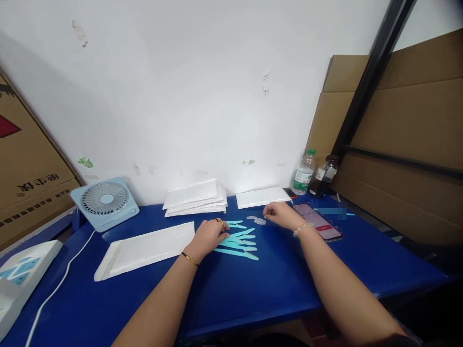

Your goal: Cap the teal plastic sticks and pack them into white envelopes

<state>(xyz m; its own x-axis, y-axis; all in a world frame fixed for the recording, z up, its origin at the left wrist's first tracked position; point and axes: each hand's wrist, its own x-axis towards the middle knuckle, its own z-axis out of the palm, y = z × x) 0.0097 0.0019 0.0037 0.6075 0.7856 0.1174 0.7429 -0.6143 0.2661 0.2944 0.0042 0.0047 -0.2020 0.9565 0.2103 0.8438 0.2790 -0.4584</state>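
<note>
Several thin turquoise plastic sticks with flattened, blade-like ends (238, 242) fan out on the blue table (246, 299). My left hand (211, 235) is closed over their left ends, with its fingers curled around some of them; its grip is partly hidden. Just left of it lies a white padded mailer (152, 248). Small translucent plastic pieces (259, 221) rest to the right of the sticks. Beside these pieces, my right hand (279, 214) has its fingertips pinched together. What they hold, if anything, is too small to make out.
Stacked white mailers (195, 198) and another mailer (264, 196) lie along the wall. A phone (318, 221) and two bottles (304, 174) are on the right. At left stand a blue fan (106, 200), its white cable (65, 279) and a white device (29, 274).
</note>
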